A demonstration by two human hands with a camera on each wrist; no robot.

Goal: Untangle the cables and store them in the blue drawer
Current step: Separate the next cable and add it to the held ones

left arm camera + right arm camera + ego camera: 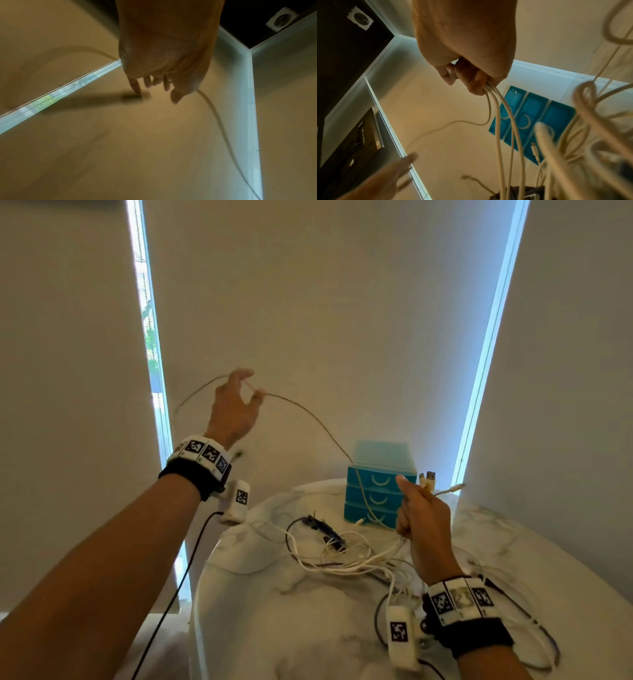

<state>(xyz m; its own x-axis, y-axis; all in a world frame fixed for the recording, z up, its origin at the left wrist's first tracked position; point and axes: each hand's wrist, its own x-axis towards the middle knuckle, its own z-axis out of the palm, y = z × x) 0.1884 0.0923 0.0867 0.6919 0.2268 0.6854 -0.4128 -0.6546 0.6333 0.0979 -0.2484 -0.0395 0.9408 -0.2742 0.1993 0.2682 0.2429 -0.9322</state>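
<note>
A thin pale cable [310, 414] arcs from my raised left hand [251, 387], which pinches it high above the table, down past the blue three-drawer unit [380, 489]. The same cable [214, 112] trails away from the thumb of the left hand [159, 83] in the left wrist view. My right hand [419, 508] grips a bunch of white cables [506, 121] in front of the drawer unit [534, 108], with USB plugs [428, 479] sticking up above the fist. The right hand [471, 75] is curled round them. A loose tangle of cables [346, 556] lies on the table. All three drawers look closed.
A round white marble table [274, 628] carries everything, its edge close at the left. A dark plug strip or adapter [325, 530] lies in the tangle. Pale blinds with bright window gaps [150, 344] stand behind. A black wrist-camera lead [178, 587] hangs under my left forearm.
</note>
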